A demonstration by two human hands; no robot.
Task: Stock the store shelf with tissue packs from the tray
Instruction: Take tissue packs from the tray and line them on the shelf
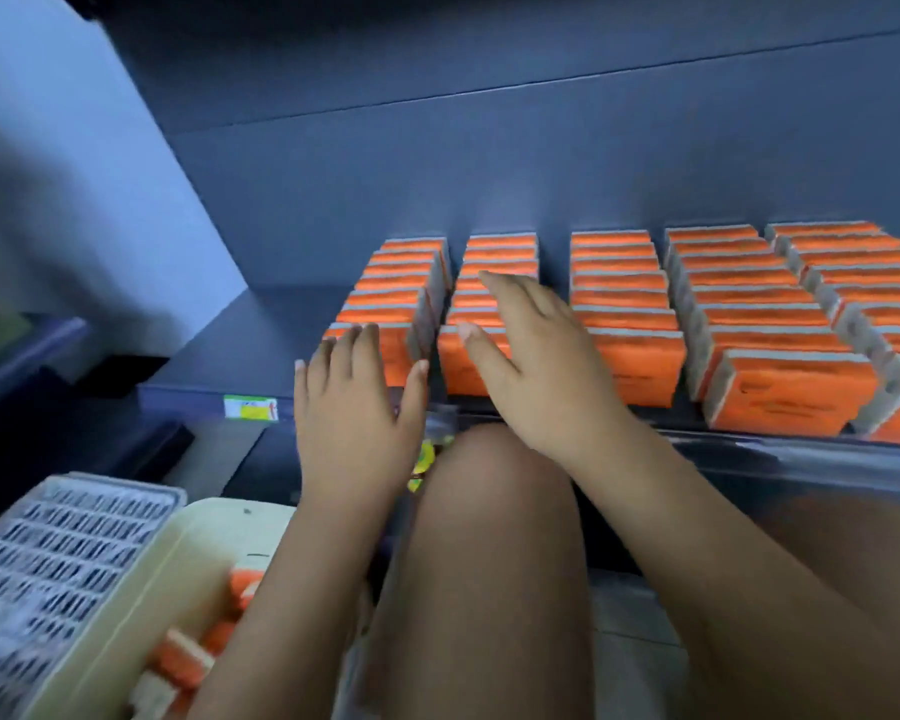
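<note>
Tissue packs (780,324) lie in rows under the flat, empty left hand (352,413) and right hand (539,361).

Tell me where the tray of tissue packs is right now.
In the head view, the cream tray sits at lower left, right beside a grey slotted basket and below the left end of the shelf.

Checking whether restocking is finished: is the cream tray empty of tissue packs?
No, several orange tissue packs lie in the cream tray at the lower left.
</note>
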